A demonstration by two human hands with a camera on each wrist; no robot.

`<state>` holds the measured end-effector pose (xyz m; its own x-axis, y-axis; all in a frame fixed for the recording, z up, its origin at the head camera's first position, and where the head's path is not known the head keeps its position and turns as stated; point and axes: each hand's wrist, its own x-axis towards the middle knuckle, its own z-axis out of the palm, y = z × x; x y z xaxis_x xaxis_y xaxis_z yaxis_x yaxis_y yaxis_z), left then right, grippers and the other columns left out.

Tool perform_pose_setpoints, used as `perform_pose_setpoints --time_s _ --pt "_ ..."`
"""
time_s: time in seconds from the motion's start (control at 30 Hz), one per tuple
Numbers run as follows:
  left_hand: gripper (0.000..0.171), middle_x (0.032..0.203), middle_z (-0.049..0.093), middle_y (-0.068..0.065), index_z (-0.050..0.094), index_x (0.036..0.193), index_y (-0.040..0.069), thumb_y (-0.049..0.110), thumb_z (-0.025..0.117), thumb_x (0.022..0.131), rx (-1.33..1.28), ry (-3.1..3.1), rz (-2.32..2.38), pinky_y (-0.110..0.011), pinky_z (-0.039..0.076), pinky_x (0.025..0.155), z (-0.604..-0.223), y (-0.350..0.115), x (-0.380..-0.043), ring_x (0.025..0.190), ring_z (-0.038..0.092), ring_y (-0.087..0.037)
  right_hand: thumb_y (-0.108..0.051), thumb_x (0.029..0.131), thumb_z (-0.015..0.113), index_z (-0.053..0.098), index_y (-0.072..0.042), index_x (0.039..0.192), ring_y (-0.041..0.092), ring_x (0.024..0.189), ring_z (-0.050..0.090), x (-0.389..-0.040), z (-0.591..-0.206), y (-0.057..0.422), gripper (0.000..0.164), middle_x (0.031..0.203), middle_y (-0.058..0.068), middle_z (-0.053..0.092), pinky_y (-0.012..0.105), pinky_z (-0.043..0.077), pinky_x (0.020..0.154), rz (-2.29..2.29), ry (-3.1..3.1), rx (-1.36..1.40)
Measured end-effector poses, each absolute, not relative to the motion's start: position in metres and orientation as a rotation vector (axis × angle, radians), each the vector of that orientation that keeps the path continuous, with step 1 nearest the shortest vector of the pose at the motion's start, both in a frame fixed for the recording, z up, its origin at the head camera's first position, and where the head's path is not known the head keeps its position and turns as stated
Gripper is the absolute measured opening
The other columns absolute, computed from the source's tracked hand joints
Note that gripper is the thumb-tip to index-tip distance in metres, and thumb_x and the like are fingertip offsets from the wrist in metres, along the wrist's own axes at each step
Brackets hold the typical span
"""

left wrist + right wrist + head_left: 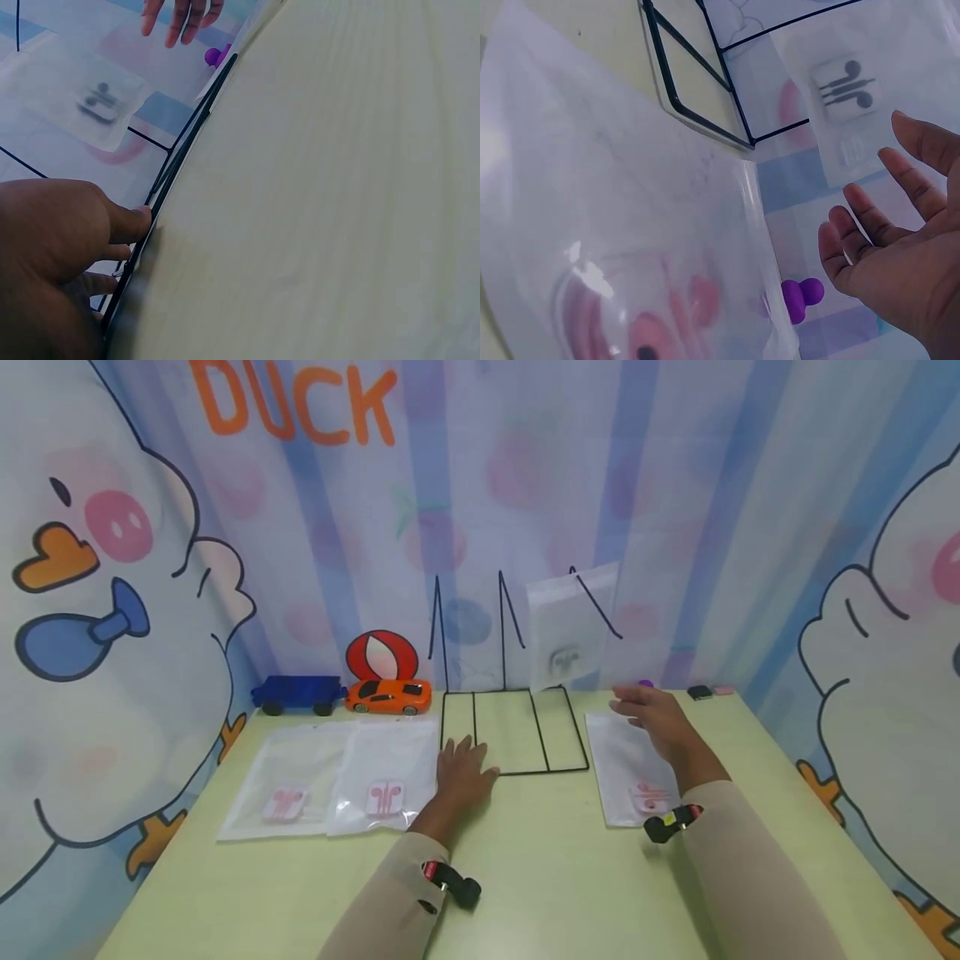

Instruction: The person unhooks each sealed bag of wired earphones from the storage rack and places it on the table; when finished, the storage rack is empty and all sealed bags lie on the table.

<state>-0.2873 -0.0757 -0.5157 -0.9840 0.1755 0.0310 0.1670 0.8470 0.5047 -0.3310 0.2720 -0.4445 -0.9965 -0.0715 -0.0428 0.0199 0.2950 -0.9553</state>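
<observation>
A black wire rack (508,773) with three upright hooks stands at the back middle of the table. My left hand (461,772) rests on its front left corner, thumb on the front bar in the left wrist view. A clear bag (551,610) with dark earphones in a case hangs from the right hook. My right hand (660,722) holds nothing, its fingers loosely extended in the right wrist view. It hovers right of the rack above a flat bag (615,777) with pink earphones. Two more bags with pink earphones, a left one (300,760) and one beside it (397,743), lie left of the rack.
An orange toy car (390,697), a blue toy wagon (300,693) and a red and white ball (381,653) stand along the back left. A small purple object (799,298) and two small blocks (700,692) sit at the back right. A printed curtain (480,485) closes off the back.
</observation>
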Motion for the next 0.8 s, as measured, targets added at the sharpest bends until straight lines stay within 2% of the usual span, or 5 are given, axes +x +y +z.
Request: perform_pose_setpoints --time_s 0.27,0.5,0.8 --pt "0.057 0.172 0.041 -0.026 0.055 0.157 0.002 0.031 0.063 0.109 0.283 3.008 0.811 -0.066 0.019 0.136 -0.512 -0.077 -0.289 0.164 0.025 -0.055 -0.020 0.110 0.064 0.044 -0.002 0.165 0.044 0.162 0.038 -0.355 -0.427 0.266 0.061 0.176 0.023 0.035 0.064 0.030 0.134 -1.776 2.481 -0.156" --pt "0.057 0.172 0.041 -0.026 0.055 0.157 0.003 0.032 0.063 0.109 0.283 3.005 0.806 -0.065 0.020 0.136 -0.512 -0.076 -0.288 0.164 0.026 -0.055 -0.028 0.109 0.067 0.048 -0.007 0.164 0.042 0.162 0.039 -0.359 -0.414 0.262 0.062 0.177 0.016 0.038 0.062 0.031 0.134 -1.660 2.483 -0.211" --pt "0.057 0.172 0.041 -0.026 0.055 0.157 0.002 0.031 0.064 0.109 0.286 3.004 0.823 -0.065 0.020 0.136 -0.510 -0.076 -0.285 0.164 0.026 -0.055 -0.024 0.109 0.068 0.051 -0.006 0.162 0.041 0.165 0.033 -0.368 -0.415 0.261 0.060 0.180 0.013 0.032 0.063 0.027 0.136 -1.707 2.434 -0.154"
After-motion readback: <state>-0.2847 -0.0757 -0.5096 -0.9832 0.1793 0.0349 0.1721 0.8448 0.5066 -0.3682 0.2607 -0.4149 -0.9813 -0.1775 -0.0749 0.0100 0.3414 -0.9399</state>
